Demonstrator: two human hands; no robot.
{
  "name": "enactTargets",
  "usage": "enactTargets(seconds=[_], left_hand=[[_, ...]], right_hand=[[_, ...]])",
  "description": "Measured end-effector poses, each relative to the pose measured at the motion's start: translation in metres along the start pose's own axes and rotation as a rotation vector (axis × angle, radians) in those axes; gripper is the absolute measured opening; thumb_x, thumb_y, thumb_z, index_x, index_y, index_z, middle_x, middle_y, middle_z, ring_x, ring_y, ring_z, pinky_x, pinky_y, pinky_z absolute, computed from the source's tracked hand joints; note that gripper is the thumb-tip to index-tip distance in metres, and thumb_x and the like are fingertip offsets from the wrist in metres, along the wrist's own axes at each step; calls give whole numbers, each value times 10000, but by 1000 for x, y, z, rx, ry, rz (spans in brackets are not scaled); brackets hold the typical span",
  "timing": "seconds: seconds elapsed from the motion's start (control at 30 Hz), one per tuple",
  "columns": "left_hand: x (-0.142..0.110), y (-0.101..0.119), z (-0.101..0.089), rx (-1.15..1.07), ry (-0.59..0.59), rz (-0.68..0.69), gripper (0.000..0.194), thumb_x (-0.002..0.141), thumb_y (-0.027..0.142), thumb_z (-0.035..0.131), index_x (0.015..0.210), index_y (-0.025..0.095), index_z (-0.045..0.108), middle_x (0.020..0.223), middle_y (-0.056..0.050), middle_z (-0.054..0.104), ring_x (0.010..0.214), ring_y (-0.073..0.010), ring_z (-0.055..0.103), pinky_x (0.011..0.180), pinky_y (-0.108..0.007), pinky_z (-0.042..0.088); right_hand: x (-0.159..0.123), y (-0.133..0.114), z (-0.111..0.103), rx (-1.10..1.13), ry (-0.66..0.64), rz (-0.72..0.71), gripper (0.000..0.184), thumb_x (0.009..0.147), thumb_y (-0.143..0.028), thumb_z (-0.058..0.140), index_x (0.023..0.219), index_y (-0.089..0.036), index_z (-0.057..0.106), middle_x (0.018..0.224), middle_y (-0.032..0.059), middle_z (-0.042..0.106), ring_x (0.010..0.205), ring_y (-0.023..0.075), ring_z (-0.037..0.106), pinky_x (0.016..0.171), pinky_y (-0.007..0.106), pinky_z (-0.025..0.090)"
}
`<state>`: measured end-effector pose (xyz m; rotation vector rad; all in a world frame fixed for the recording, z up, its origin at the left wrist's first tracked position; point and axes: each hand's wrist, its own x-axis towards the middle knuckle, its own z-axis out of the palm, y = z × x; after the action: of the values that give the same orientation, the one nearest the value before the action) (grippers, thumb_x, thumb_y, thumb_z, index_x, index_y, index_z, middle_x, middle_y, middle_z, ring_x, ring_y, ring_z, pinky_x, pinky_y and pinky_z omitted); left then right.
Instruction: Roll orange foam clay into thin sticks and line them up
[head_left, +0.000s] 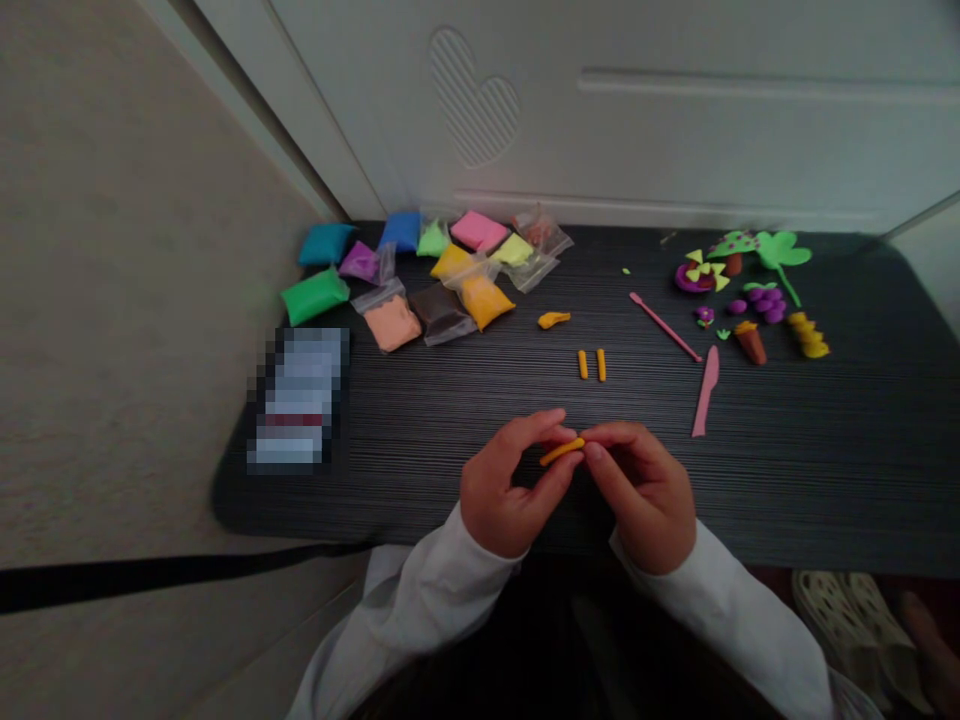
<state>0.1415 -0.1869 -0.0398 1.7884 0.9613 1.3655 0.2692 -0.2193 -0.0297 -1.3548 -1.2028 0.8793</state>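
Holding an orange strip [561, 452] in both hands, above the near part of the dark table [465, 400].

At left, near coloured packets [442, 300]; gripped between thumb and curled fingers of the left hand [499, 495]; slanting lengthwise from lower left to upper right, with the lower-left end free; pinched at the upper-right end by thumb and forefinger of the right hand [656, 500]; farther right, near a pink knife [706, 392].

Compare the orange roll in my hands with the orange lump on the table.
The held roll is slim and fairly even; the lump is stubbier and uneven. The held roll is pinched between fingers of both hands, while the lump lies on the table. Both are orange.
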Motion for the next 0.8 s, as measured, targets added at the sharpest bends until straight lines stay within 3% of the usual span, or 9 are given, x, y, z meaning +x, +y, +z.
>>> enactTargets(seconds=[0.4,0.8], left_hand=[[1,0,1,26,56,-13,456,673,67,603,1092,214,500,873,-19,621,766,-115,601,735,-266,532],[0,-2,0,31,58,0,481,656,47,621,1087,225,504,880,-10,625,779,-115,610,747,-262,535]], right_hand=[[0,-2,-2,-42,-32,5,152,787,-201,519,910,-241,600,800,2,610,724,120,570,686,277,466],[-1,-1,0,-46,-39,-23,160,790,-194,513,914,-243,600,821,7,614,726,120,570,674,272,466]])
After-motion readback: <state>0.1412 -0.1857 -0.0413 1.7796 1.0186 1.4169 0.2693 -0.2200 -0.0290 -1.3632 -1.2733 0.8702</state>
